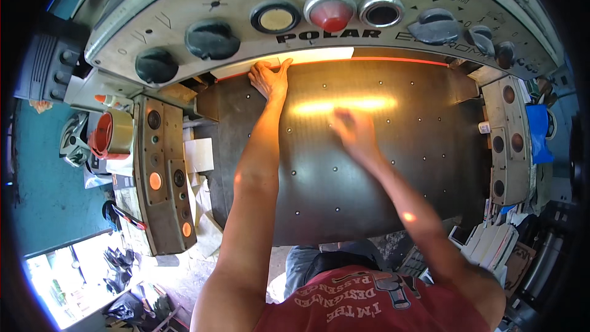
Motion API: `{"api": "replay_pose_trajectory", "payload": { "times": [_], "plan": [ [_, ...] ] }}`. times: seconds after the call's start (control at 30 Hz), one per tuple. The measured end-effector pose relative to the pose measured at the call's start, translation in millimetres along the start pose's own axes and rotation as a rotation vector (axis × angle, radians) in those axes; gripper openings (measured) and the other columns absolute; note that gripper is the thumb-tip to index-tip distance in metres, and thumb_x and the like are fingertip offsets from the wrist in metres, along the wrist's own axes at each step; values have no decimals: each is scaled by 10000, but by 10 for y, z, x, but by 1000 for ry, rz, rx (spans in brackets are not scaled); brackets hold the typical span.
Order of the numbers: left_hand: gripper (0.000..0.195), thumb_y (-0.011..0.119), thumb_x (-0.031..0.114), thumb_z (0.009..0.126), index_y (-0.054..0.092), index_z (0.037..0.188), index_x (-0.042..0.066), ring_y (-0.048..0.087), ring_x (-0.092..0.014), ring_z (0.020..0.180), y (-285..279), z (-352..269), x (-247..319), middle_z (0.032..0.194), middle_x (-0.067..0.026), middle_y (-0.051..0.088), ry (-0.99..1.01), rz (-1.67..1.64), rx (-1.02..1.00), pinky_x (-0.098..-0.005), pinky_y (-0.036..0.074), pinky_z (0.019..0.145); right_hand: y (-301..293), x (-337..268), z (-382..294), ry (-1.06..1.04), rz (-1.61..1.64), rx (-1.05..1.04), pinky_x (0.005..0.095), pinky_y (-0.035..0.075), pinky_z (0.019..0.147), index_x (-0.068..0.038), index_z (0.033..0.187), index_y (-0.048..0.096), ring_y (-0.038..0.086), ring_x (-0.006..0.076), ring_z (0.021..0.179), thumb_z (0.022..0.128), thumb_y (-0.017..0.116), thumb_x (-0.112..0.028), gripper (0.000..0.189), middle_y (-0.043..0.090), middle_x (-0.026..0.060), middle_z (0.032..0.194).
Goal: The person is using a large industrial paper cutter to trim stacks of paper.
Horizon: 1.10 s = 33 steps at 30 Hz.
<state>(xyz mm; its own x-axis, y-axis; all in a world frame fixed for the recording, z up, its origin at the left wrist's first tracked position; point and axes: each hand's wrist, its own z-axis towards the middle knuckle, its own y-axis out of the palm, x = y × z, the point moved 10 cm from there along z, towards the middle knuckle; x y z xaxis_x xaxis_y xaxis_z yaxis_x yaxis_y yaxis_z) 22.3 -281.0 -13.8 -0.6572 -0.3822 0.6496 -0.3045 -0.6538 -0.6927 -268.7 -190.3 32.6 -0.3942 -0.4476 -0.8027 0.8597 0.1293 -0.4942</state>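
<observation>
I stand at a Polar paper guillotine, its dark metal table (318,147) dotted with small round air-ball holes. My left hand (271,80) is stretched to the far side, thumb and fingers spread against the front edge of white paper (318,55). Part of that paper is hidden beneath the control panel. A red light line (401,59) runs along the cutting slot at the paper's edge. Nearer to me, my right hand (355,131) hovers over or touches the table's middle. It is motion-blurred, so its fingers and any contents are unclear.
Above the slot, the control panel (322,39) carries knobs and a red button (330,11). Button boxes flank the table at left (161,175) and right (509,143). A red-rimmed container (110,133), a utility knife (130,218) and paper offcuts (199,154) are at left.
</observation>
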Motion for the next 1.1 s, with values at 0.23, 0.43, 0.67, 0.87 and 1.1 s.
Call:
{"api": "replay_pose_trajectory", "payload": {
  "times": [0.23,0.43,0.67,0.87,1.1],
  "plan": [
    [592,844,546,637,594,888,72,512,-358,1100,92,70,-99,1028,-135,589,-19,-13,27,-512,392,953,-601,185,-4496,1366,410,433,279,501,652,-60,910,674,622,162,677,901,664,-194,134,672,48,764],
    [634,858,595,575,608,872,94,515,-325,1096,16,51,-43,1033,-118,593,-10,15,47,-478,394,948,-296,1185,-4401,1160,1571,1018,465,430,1017,-91,1186,608,554,253,1134,951,495,-437,433,608,71,1273],
    [682,851,635,551,613,878,86,510,-321,1103,35,71,-60,1053,-120,589,-61,5,0,-467,393,951,-384,1377,-4254,971,1643,1024,418,531,892,-92,1194,628,633,253,1037,962,473,-498,493,665,67,1183],
    [722,849,660,546,629,908,75,497,-332,1147,28,75,-63,1067,-135,604,-72,0,-2,-488,374,985,-400,1524,-4073,984,1608,932,428,562,855,-89,1233,632,654,261,1010,950,494,-546,555,673,78,1172],
    [688,869,637,508,627,844,88,508,-338,1113,38,78,-65,1038,-134,606,-74,6,19,-471,389,967,-464,1603,-4294,909,1251,1013,433,435,1035,-64,1235,617,581,285,1152,953,535,-495,521,625,117,1259]
  ]
}}
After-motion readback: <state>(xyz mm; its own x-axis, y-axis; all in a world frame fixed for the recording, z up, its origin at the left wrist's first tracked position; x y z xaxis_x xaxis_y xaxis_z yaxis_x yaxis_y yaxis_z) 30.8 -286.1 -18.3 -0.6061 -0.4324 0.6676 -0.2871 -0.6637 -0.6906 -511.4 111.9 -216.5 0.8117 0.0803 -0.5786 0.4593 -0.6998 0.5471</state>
